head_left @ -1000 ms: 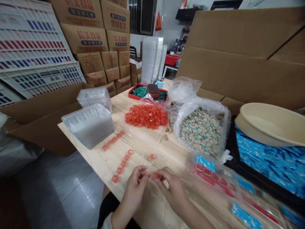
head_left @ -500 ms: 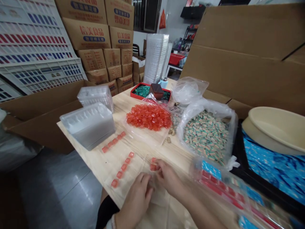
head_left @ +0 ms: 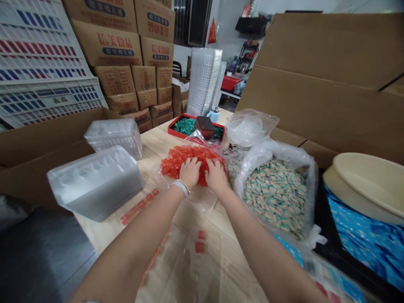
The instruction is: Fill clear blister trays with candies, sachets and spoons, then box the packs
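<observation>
A heap of orange-red wrapped candies (head_left: 172,162) lies on a clear plastic bag in the middle of the wooden table (head_left: 158,145). My left hand (head_left: 189,170), with a white band at the wrist, and my right hand (head_left: 216,176) rest side by side on the heap, fingers curled down into the candies. Nearer to me lies a clear plastic tray (head_left: 189,261) holding two orange candies (head_left: 199,242). A row of the same candies (head_left: 139,206) sits in another clear tray to the left.
Two stacks of clear trays (head_left: 97,185) stand at the left. A bag of green-and-peach candies (head_left: 277,193) sits right of my hands, with beige bowls (head_left: 369,181) over blue packets (head_left: 372,244). Behind are a red tray of green candies (head_left: 184,125), cardboard sheets (head_left: 315,84) and boxes.
Both hands left the near clear tray and reached forward to the orange candy heap. The view has moved forward with them; two candies now lie in that near tray.
</observation>
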A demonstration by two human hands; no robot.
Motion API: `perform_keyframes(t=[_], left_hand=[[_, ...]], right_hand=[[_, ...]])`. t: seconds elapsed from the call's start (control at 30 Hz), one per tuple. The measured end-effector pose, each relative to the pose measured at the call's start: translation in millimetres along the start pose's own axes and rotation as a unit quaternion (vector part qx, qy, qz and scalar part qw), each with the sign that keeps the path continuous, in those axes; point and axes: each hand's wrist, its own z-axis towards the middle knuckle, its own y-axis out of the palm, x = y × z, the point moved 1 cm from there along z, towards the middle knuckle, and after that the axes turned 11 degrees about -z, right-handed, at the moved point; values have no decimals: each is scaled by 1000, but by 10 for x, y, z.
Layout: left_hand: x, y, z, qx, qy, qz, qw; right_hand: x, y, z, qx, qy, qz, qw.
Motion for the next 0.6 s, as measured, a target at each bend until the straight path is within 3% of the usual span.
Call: perform_keyframes(t=[0.2, 0.37, 0.47, 0.53, 0.6], left_hand=[[-118, 60, -345, -34, 1, 16, 999], [-164, -86, -616, -62, 8, -8, 998], [-153, -187, -734, -52, 1, -84, 995], [-135, -224, -794, -55, -26, -226, 972], [-107, -230, -848, -67, -56, -349, 933]], right_hand=[[42, 245, -323, -32, -2, -30, 999], [139, 262, -570, -51, -33, 80, 995], [144, 200, -656, -19, -21, 167, 986], [91, 131, -708, -24, -8, 280, 960], [4, 52, -763, -94, 17, 430, 898]])
